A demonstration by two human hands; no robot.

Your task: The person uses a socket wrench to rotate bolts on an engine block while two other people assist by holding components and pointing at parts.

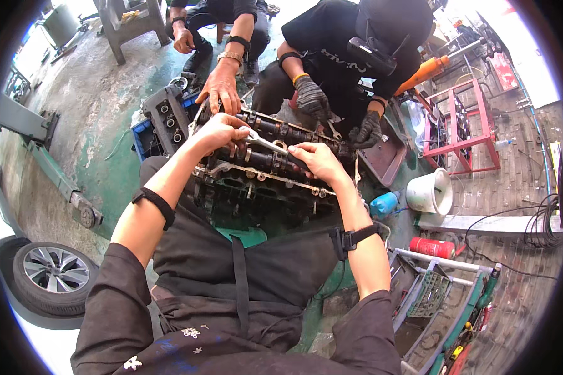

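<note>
Fingers clamped at both ends here! The left hand (pixel 218 133) has its thumb and fingertips closed on the upper end of a slim silver tool (pixel 267 144), between nine and ten o'clock from its middle; the right hand (pixel 321 161) pinches the lower end, between three and four. And where's that tool? Slanting right across the top of the dark, opened engine (pixel 266 164); the two-ended grip probably keeps its angle under control among all those shafts.

Up at eleven, a co-worker's bare hand (pixel 222 86) is down on the engine's far edge, perhaps bracing it. At half past one, a gloved hand (pixel 313 99) works the far side, fingers curled, though what they grip I can't tell. Just past three, a metal tray (pixel 388 156) sits close by the engine, likely handy for loose parts, with a white bucket (pixel 422 192) beyond it.
</note>
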